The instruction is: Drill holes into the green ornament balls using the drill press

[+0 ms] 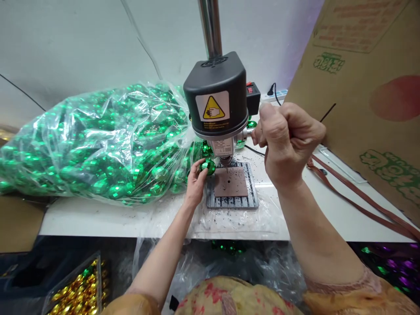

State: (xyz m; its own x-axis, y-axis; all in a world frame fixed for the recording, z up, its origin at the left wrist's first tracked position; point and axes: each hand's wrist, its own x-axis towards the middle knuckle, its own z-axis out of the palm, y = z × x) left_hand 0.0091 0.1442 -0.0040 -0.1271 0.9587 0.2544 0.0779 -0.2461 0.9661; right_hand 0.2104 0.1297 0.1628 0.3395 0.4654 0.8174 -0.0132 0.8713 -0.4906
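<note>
My left hand (196, 183) pinches a shiny green faceted ball (208, 166) at the left edge of the drill press base, beside the chuck (225, 160). The black-topped bench drill press (215, 94) carries a yellow warning label. Raised at the machine's right side, my right hand (288, 142) is closed around the feed lever (251, 131), most of which the fingers hide. Under the chuck lies a flat brownish plate (231, 183) with a small dark hole, set on the slotted metal base (232, 203).
A big clear bag of green balls (98, 144) fills the left of the white table (98, 221). At right stand a cardboard box (370, 87) and a brown strap (354, 199). Below left is a bin of gold balls (77, 291). Dark shavings surround the base.
</note>
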